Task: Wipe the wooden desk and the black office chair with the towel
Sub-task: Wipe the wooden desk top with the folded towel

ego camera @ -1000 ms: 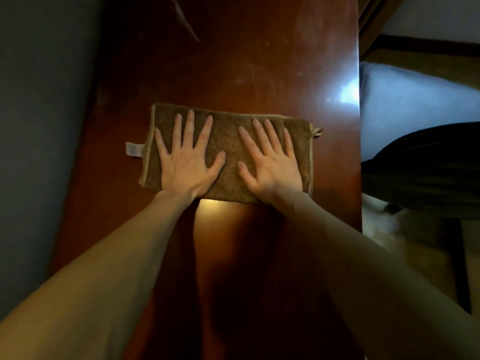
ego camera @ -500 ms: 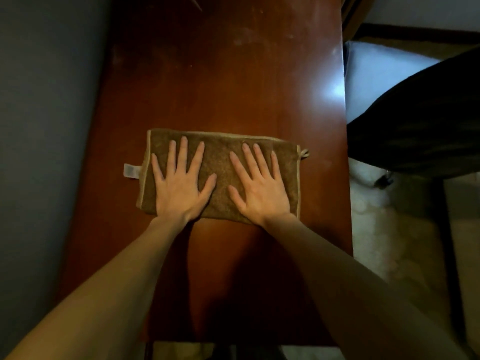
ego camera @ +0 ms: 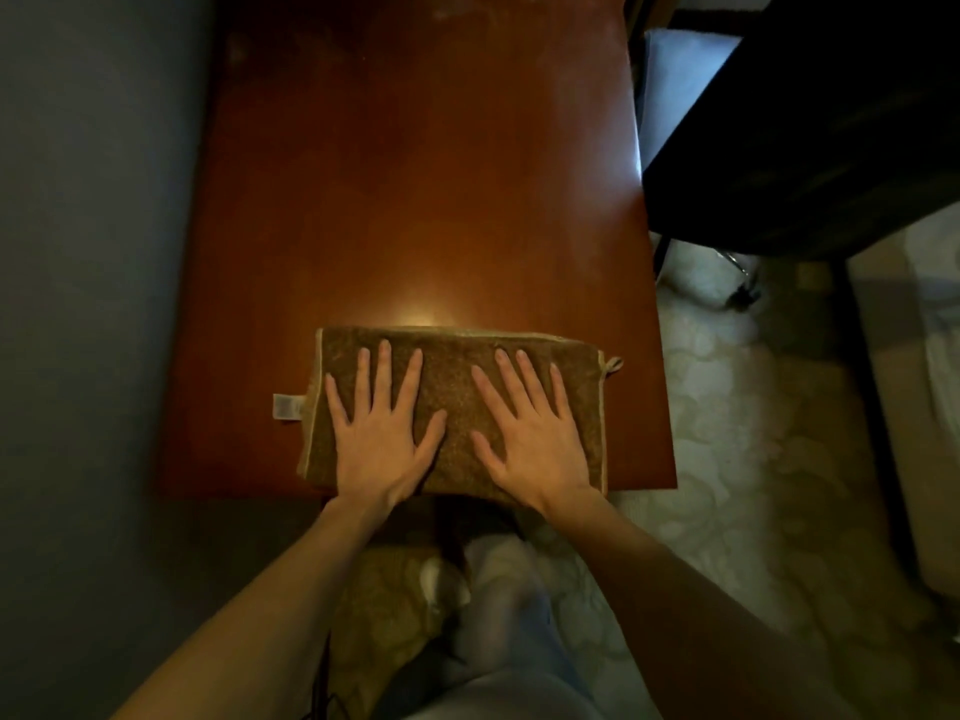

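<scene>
Desk, L hand, R hand flat on towel, prob. pressing

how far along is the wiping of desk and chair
Done: unclear; pale marks show at the far end of the desk. In hand: left hand and right hand press the folded towel flat at its near edge. Left: the chair, beside the desk, untouched.
</scene>
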Available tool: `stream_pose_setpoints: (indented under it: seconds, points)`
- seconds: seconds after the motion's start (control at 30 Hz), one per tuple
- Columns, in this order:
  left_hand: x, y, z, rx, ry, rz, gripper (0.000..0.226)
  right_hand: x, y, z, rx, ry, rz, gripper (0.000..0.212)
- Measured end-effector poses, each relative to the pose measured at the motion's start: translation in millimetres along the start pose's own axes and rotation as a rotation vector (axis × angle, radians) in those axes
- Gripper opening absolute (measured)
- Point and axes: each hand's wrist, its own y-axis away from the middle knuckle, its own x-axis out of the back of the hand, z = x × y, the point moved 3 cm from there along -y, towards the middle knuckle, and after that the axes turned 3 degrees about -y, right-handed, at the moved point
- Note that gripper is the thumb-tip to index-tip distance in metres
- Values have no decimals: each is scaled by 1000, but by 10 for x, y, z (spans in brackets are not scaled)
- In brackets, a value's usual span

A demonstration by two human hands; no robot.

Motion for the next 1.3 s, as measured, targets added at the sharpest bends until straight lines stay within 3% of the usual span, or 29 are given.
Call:
stream_pose_setpoints:
  seconds: [0.37, 0.5, 0.67, 0.8, 0.9, 1.1, 1.3]
  points:
    - [-129, 575, 854, -69, -10, -116, 81, 6, 993, 553, -47, 24, -59, 71]
    - [-136, 435, 1017, -81, 7, -183, 83, 164, 842, 948, 48, 74, -177, 70]
    - [-88, 90, 1130, -80, 59, -224, 84, 406, 484, 1131, -11, 91, -266, 67]
    - [-59, 173, 1092, -105, 22, -120, 79, 325, 689, 832, -232, 37, -91, 70]
    - [-89, 229, 1042, -109, -28, -78, 77, 148, 767, 740, -388, -27, -82, 77]
    - [-95, -69, 1066, -150, -30, -8, 81, 141, 498, 899, -339, -20, -44, 85]
    - [48, -892, 1130, -108, -11, 53, 78, 382, -315, 1245, -350, -36, -127, 79]
